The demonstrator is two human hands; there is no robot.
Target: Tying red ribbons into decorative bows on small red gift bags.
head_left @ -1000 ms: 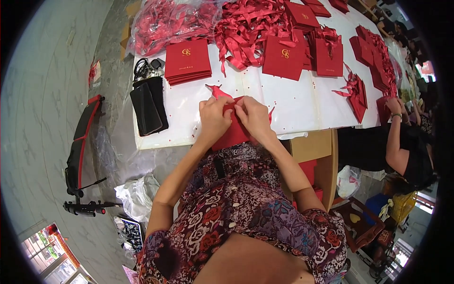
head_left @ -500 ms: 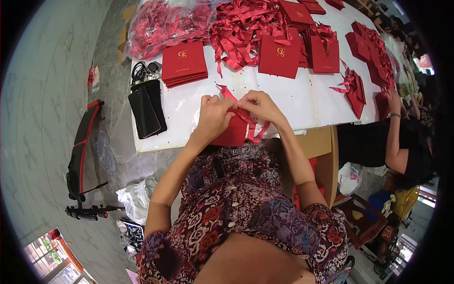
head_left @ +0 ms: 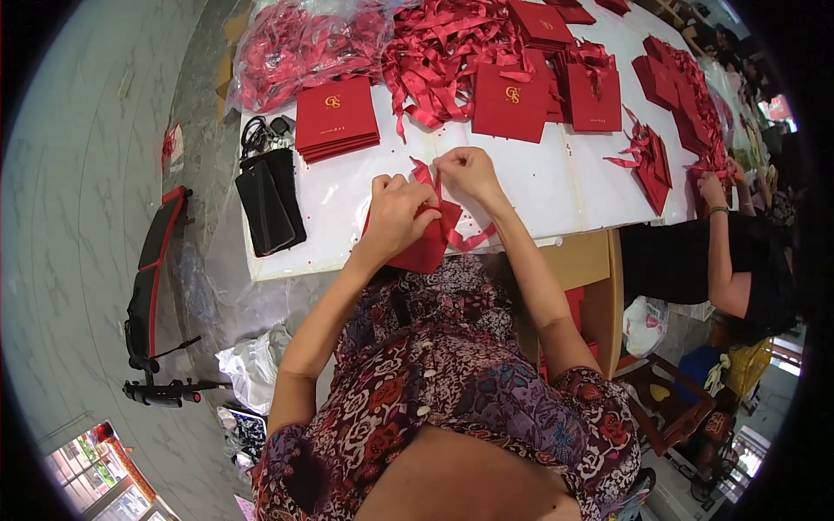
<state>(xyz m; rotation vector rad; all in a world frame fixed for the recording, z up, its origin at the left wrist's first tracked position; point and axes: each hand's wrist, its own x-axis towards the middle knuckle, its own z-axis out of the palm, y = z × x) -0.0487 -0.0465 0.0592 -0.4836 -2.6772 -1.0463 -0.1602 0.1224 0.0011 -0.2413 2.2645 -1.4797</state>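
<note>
At the table's near edge, my left hand (head_left: 398, 213) is closed on a small red paper bag (head_left: 423, 250), which sits tilted in front of my body. Its fingers cover the bag's upper part. My right hand (head_left: 470, 176) is raised just to the right, thumb and forefinger pinching a red ribbon (head_left: 438, 181) that runs up from the bag. A loose ribbon tail (head_left: 474, 240) curls on the white tabletop below my right wrist. Where the ribbon passes through the bag is hidden by my left hand.
Flat red bags (head_left: 337, 117) are stacked beyond my left hand, beside a black phone (head_left: 265, 208). A ribbon heap (head_left: 443, 61) and a plastic sack of ribbons (head_left: 304, 52) lie at the back. More bags (head_left: 511, 102) stand rightward. Another person's hand (head_left: 712, 189) works at far right.
My right hand has drawn away from my left, up and to the right, stretching the ribbon between them. The bag has tilted, and the loose ribbon lies lower across the table.
</note>
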